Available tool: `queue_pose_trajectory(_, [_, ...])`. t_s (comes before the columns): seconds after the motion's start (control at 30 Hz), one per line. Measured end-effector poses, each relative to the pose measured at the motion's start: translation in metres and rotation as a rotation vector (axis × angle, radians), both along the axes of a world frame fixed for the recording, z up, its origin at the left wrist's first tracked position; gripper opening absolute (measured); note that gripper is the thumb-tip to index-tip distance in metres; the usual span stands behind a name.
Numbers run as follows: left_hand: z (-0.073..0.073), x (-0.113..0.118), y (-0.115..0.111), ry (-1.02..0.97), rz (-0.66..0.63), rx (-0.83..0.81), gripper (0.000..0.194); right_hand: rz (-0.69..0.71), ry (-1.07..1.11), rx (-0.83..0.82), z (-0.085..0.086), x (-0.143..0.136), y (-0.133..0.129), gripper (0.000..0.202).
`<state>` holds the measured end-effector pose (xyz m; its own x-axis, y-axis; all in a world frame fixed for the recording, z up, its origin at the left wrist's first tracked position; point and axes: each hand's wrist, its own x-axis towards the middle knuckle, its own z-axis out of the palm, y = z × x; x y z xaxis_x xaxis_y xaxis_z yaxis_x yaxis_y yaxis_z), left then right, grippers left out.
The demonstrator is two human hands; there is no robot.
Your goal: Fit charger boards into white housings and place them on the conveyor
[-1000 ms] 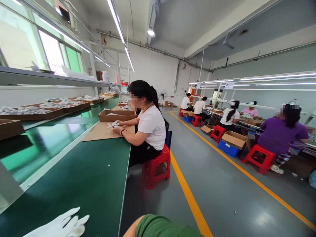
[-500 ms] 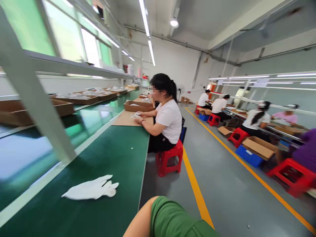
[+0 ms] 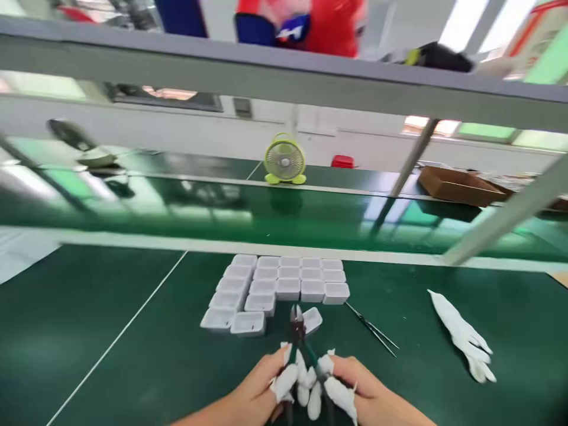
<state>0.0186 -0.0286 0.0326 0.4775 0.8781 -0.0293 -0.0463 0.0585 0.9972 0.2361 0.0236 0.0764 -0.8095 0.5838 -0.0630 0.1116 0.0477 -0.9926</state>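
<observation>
Low in the middle, my left hand and my right hand come together with white coverings on the fingertips. Between them is a pair of cutting pliers, jaws pointing away from me. Each hand is closed on one of the spread handles. Just beyond the fingers, a small white tray lies askew, partly behind the pliers. More small white trays stand in rows further back. Metal tweezers rest to the right of them.
A white glove lies flat on the green bench at the right. A small green fan stands behind, under the overhead shelf. A cardboard box and a slanted post are at the back right.
My view has swung left, from the co-workers along the bench to the bench in front of me. Both hands, the pliers and the trays now show; the glove appears further right.
</observation>
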Motion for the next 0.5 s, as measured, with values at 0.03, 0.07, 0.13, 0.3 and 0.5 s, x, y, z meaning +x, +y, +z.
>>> queue_pose_trajectory(0.03, [0.0,0.0,0.001,-0.014,0.034,-0.034,0.052,0.009,-0.022,-0.049,0.005,0.001,-0.001,0.044])
queue_pose_trajectory(0.07, [0.0,0.0,0.002,-0.028,0.041,-0.075,0.054,0.024,-0.037,-0.08,0.009,0.002,-0.002,0.046])
queue_pose_trajectory(0.13, [0.001,0.0,0.006,-0.1,0.062,-0.094,0.054,0.057,-0.068,-0.088,0.012,-0.001,-0.004,0.05])
queue_pose_trajectory(0.3, [0.005,0.0,0.009,-0.165,0.087,-0.065,0.049,0.018,-0.065,-0.211,-0.006,-0.009,-0.007,0.056])
queue_pose_trajectory(0.5, [0.004,-0.004,0.007,-0.085,0.064,0.004,0.048,-0.066,-0.04,-0.305,-0.026,-0.003,-0.012,0.061])
